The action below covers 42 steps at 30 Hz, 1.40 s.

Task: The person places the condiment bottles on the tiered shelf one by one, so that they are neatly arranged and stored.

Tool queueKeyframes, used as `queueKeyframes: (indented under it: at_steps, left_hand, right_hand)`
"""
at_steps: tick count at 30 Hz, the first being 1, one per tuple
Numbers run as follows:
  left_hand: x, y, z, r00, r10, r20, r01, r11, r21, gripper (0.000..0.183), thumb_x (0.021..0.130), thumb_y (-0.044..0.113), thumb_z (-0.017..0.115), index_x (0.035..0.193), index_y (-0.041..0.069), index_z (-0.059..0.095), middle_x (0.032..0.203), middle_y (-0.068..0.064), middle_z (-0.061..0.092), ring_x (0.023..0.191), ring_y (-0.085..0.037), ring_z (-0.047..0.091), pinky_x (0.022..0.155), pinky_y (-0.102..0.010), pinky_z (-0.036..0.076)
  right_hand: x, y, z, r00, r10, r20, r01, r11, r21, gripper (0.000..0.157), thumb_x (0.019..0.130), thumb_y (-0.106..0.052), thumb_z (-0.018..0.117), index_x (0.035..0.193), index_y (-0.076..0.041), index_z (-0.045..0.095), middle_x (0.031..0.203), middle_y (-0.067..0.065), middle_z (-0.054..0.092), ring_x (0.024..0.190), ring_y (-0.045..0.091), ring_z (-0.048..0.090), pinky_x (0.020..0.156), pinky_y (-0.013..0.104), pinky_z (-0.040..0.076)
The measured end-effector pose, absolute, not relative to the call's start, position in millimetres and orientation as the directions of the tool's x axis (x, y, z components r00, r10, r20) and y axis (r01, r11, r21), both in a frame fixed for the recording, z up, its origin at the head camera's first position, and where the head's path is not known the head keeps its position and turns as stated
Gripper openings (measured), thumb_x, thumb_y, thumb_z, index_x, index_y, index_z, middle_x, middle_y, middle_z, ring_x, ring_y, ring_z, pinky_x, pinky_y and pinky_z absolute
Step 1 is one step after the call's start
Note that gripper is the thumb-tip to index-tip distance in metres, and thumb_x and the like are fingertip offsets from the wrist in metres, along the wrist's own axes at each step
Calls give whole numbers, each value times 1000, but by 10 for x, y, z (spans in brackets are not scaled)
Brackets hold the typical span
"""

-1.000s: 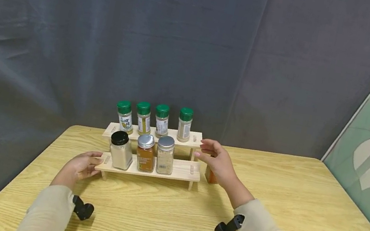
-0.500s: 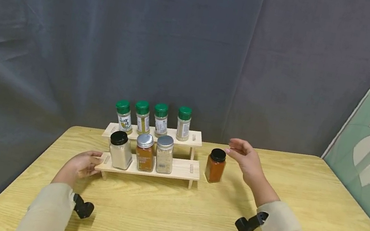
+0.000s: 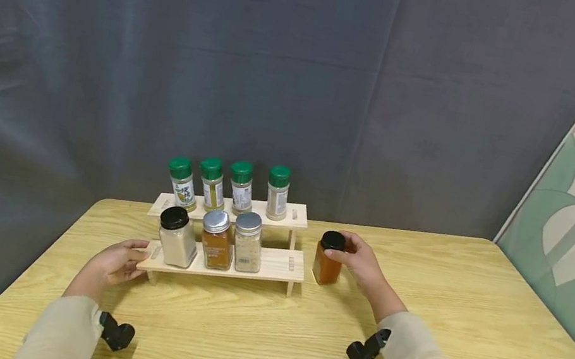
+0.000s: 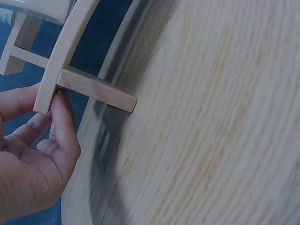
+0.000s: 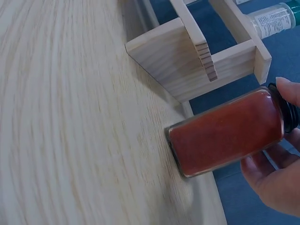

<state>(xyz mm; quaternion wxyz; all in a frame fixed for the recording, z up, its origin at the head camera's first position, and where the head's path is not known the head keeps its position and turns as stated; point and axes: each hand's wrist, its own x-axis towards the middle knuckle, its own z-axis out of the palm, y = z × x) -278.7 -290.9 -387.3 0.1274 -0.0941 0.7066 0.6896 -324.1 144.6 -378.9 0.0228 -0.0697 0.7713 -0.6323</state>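
Observation:
In the head view, a two-tier wooden spice rack (image 3: 275, 263) stands on the table. My left hand (image 3: 112, 264) pinches the left end of its lower shelf; the left wrist view shows the thumb and fingers on either side of the board (image 4: 48, 89). Right of the rack is a spice jar (image 3: 326, 270) of red-orange powder with a black lid. My right hand (image 3: 362, 266) holds it near the top, thumb and fingers around the lid and neck. In the right wrist view the jar (image 5: 225, 133) has its base at the tabletop; whether it touches, I cannot tell.
On the lower shelf stand a black-lidded jar (image 3: 177, 243) and two silver-lidded jars, orange (image 3: 217, 250) and pale (image 3: 247, 254). Several green-capped shakers (image 3: 277, 197) line the upper shelf. A dark curtain (image 3: 282, 76) hangs behind the table (image 3: 236, 337).
My right hand moved right, away from the rack's right end and past the red-orange jar, then came back and took hold of it. My left hand stays on the rack. The view shifted slightly.

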Motion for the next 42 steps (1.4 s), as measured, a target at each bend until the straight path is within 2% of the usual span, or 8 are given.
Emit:
queueKeyframes:
  at_steps: [6,12,17,27,33,42]
  left_hand:
    - [-2762,-2881,-3947,-945,50,-322,-323,-10,946,55,87,3,45,130,-9,13,81,-3,51,67,-8,54,59,-20,43]
    - [-2722,-2932,-4001,-945,28,-327,-327,-6,945,56,87,3,47,130,-9,15,81,-3,51,68,-9,54,59,-21,43]
    - [-2712,-2927,-4021,-946,35,-323,-323,-9,946,55,86,3,48,129,-10,15,80,-2,52,67,-9,54,58,-21,43]
    - [-2770,-2881,-4005,-946,27,-323,-324,-75,943,55,86,0,47,130,-10,15,79,-4,51,67,-10,54,58,-20,44]
    - [-2775,-2865,-3956,-947,30,-319,-321,-78,944,54,86,0,46,130,-9,15,77,-3,52,65,-9,54,57,-19,43]
    - [-2796,-2925,-3907,-949,37,-312,-314,-54,948,54,88,2,45,131,-8,13,78,-2,52,66,-8,53,57,-19,42]
  right_hand:
    - [-3210,1426,-3848,-994,-96,49,-69,216,-974,53,76,-4,64,122,5,39,115,22,45,105,32,43,89,42,33]
    - [-3178,1374,-3945,-993,-108,45,-65,190,-980,51,75,-7,65,120,4,42,114,20,47,105,31,44,90,41,32]
    - [-3144,1369,-3996,-997,-65,50,-61,179,-982,48,74,-6,65,117,4,44,110,19,49,102,30,46,88,41,34]
    - [-3108,1449,-3864,-997,-19,69,-71,180,-981,52,75,-11,67,120,3,45,107,17,51,96,22,49,83,33,39]
    - [-3069,1446,-3709,-991,-20,131,-132,140,-981,49,73,-10,68,116,4,48,97,7,54,86,12,50,78,25,40]
    - [-2978,1388,-3513,-974,-84,210,-213,22,-977,49,71,-4,69,114,7,47,91,-4,56,85,10,53,75,22,43]
